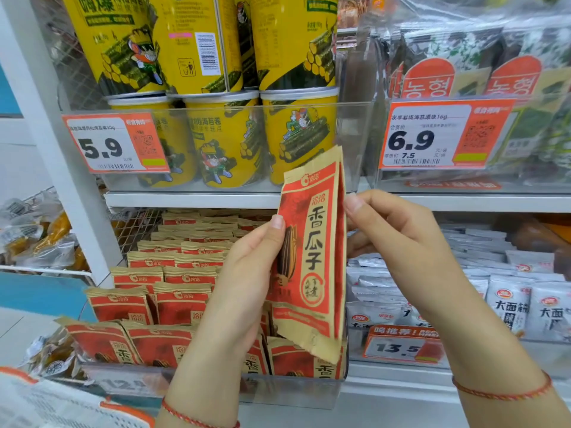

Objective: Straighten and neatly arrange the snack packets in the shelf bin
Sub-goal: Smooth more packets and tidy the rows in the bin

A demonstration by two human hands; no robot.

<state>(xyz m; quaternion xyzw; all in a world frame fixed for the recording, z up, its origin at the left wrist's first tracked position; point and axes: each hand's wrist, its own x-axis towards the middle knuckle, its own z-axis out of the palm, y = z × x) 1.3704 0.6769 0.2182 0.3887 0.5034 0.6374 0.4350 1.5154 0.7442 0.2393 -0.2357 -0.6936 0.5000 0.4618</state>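
Note:
I hold a red and tan snack packet [315, 251] upright above the clear shelf bin [216, 387]. My left hand [244, 282] grips its left edge, with the thumb on the front. My right hand [398, 239] pinches its right edge from the other side. There seems to be more than one packet in the bundle, pressed flat together. Below and to the left, several matching red packets [173, 291] stand in rows inside the bin, running back under the shelf.
Yellow snack cans [228, 143] fill the clear bin on the shelf above. A bin of white packets [506, 301] sits to the right, with an orange price tag [401, 344] on its front. Seaweed packs [463, 63] hang upper right. A white shelf post [61, 156] stands on the left.

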